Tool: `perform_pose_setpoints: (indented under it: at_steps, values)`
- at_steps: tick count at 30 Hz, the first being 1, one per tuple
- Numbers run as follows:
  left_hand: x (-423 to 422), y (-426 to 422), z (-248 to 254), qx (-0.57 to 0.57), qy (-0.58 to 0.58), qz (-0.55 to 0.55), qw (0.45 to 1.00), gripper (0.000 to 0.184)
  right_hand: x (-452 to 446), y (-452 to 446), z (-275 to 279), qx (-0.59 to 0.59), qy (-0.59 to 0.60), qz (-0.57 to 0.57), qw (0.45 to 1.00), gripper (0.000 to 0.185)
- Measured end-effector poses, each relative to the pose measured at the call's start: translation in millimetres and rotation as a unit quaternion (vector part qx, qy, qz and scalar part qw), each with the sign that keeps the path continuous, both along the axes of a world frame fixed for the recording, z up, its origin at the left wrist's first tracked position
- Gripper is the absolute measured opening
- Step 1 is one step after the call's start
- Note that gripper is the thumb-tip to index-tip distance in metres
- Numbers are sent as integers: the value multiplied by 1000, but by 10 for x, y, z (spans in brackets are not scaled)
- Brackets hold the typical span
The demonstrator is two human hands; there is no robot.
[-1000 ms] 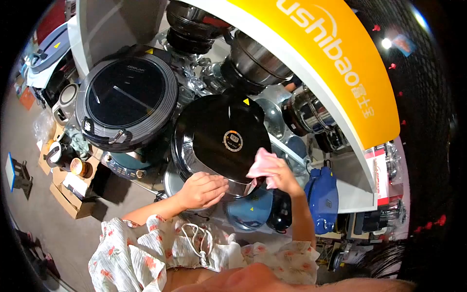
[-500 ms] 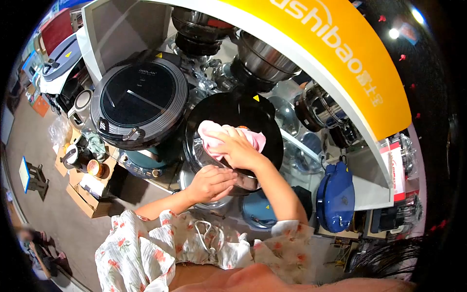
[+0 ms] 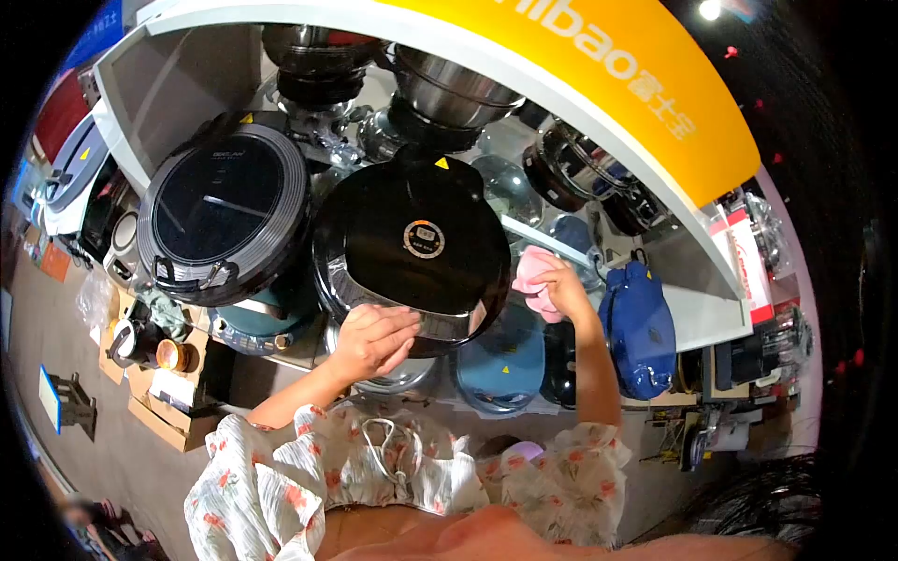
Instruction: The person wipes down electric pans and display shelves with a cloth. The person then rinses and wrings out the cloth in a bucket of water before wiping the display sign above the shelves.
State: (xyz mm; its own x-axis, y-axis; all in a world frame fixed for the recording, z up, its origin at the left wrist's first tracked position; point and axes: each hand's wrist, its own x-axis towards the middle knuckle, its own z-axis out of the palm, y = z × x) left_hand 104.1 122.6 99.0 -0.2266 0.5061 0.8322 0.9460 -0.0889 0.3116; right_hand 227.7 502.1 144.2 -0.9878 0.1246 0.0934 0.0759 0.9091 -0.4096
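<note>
A round black appliance (image 3: 412, 234) with a glossy lid, a round badge and a silvery front panel stands in front of me. My left hand (image 3: 374, 344) rests on its front edge, fingers together, with nothing seen in it. Just right of the lid, my right hand (image 3: 567, 288) grips a crumpled pink cloth (image 3: 537, 280), held off the lid. Below the cloth lies a blue round appliance (image 3: 501, 366). At the left of the black appliance is a larger grey-rimmed one (image 3: 224, 201) with a black top.
Steel pots (image 3: 454, 86) and glass lids stand behind, under a curved white frame with a yellow sign (image 3: 599, 56). A dark blue appliance (image 3: 640, 329) stands at the right. Cardboard boxes (image 3: 168, 423) are at the lower left; a person (image 3: 103, 531) is at the far lower left.
Half a second ago my right hand pressed the pink cloth on the lid; now it is off the lid's right side. My left hand stays at the front edge. The view has shifted.
</note>
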Motion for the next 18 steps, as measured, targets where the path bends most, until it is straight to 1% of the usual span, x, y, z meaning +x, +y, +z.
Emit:
perform_pose_setpoints:
  at_steps: [1,2,3,4,5,7,9,10,11,13,14,16,17,18]
  values:
    - [8,-4,13,2,-8,-4,1000,21,92,3,27,-9,15,-37,999,37]
    - [16,-43,44,2,-19,-19,1000,19,195,-62,-16,-119,45,-113,985,42]
    - [21,-71,51,11,-29,-33,999,16,269,-238,25,-228,76,-185,953,48]
    - [18,-119,54,16,-29,-40,999,16,317,-240,-108,-208,112,-193,952,48]
    - [16,-164,53,21,-29,-48,998,15,378,-269,-254,-295,139,-222,919,47]
    - [47,-255,57,15,-42,-29,999,12,344,-625,-251,-381,159,-230,881,49]
    - [71,-307,117,21,-55,-1,998,11,260,-883,-521,-435,181,-213,856,47]
    - [72,-318,106,33,-59,7,998,11,223,-1077,-593,-333,210,-196,898,45]
    - [73,-334,96,39,-70,10,997,10,223,-1267,-626,-225,234,-175,929,43]
    - [83,-348,102,48,-79,20,996,9,356,-1571,-542,-101,194,-142,965,40]
    - [96,-342,118,47,-74,20,996,9,409,-1660,-490,-166,222,-98,956,35]
    - [101,-325,161,44,-63,18,997,8,552,-1618,-317,-353,138,-35,925,32]
    - [98,-329,182,38,-46,28,998,8,614,-1542,-199,-437,87,-5,895,32]
    - [87,-328,206,33,-30,38,998,7,606,-1482,-132,-440,96,14,893,34]
